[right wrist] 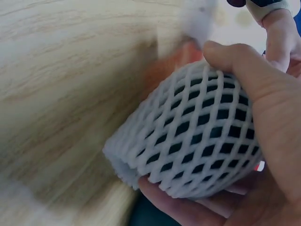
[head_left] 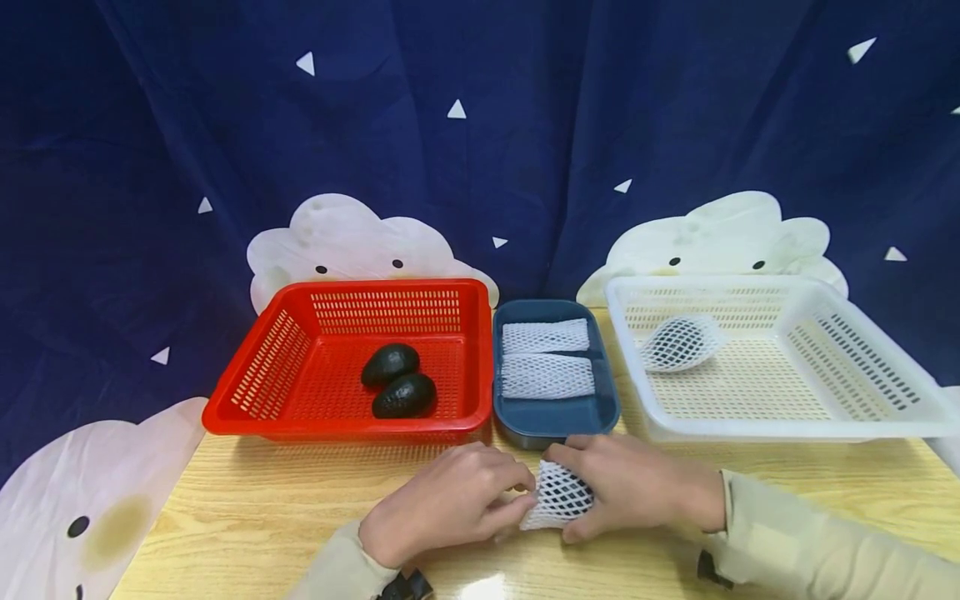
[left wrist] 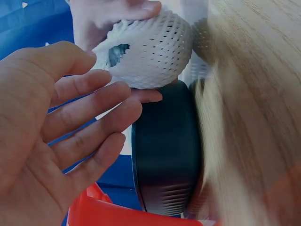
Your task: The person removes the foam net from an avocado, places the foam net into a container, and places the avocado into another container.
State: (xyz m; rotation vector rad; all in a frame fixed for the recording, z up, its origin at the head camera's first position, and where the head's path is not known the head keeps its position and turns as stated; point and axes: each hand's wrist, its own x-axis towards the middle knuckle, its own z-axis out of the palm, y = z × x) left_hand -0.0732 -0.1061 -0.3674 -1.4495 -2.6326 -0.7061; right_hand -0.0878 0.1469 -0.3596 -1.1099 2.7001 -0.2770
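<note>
My right hand (head_left: 626, 485) grips an avocado in a white foam net sleeve (head_left: 561, 497) low over the table, thumb and fingers curled round opposite sides. Dark skin shows through the mesh in the right wrist view, and the sleeve's loose end (right wrist: 123, 165) gapes. Close beside the sleeve's left end is my left hand (head_left: 453, 500), its fingers loosely bent and nothing between them in the left wrist view. Two bare avocados (head_left: 405, 395) lie in the red basket (head_left: 255, 421). Flat foam sleeves (head_left: 547, 377) rest in the dark blue tray (head_left: 551, 421).
At the right stands a white basket (head_left: 780, 429) with one sleeved avocado (head_left: 681, 343) at its left side. The blue tray sits between both baskets, just beyond my hands. A dark blue curtain (head_left: 525, 125) hangs behind the wooden table (head_left: 247, 517).
</note>
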